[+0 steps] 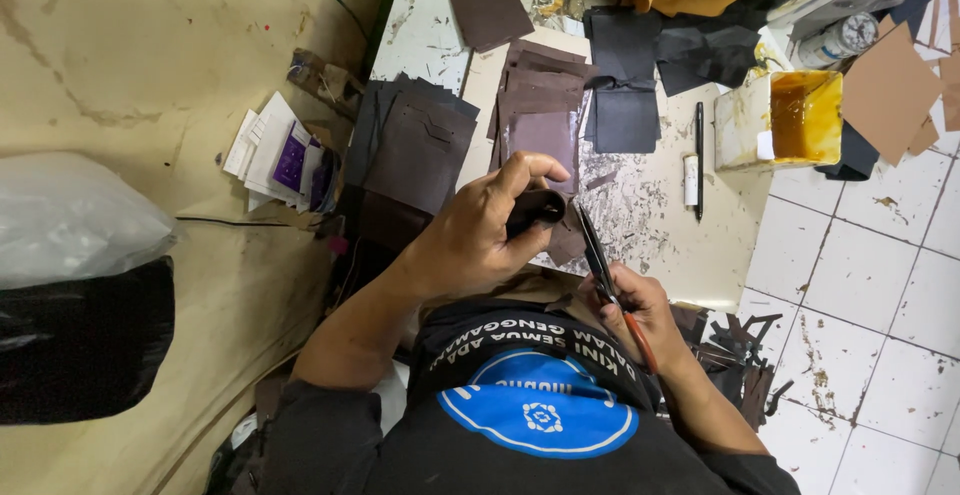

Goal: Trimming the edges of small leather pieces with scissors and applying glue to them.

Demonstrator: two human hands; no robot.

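A small dark leather piece [535,210] sits bent in the person's left hand [480,235], which is curled tight around it; the piece is up above the low work board [660,225], close to the person's chest; the right hand [640,315] is just beside the piece, and its fingers are wrapped around a pair of scissors [600,265] with orange-red handles; the dark blades point up and touch the edge of the piece; past the piece, on the board, lie brown leather cuts [540,105] in a pile; further past the piece lie black cuts [625,85]; to the right of the piece lies a black pen [698,160], and beyond it stands a white tub of yellow-brown glue [785,120]; to the left of the piece lies a stack of dark leather sheets [410,155]; far left of the piece sits a grey plastic bag [70,220] on the floor.
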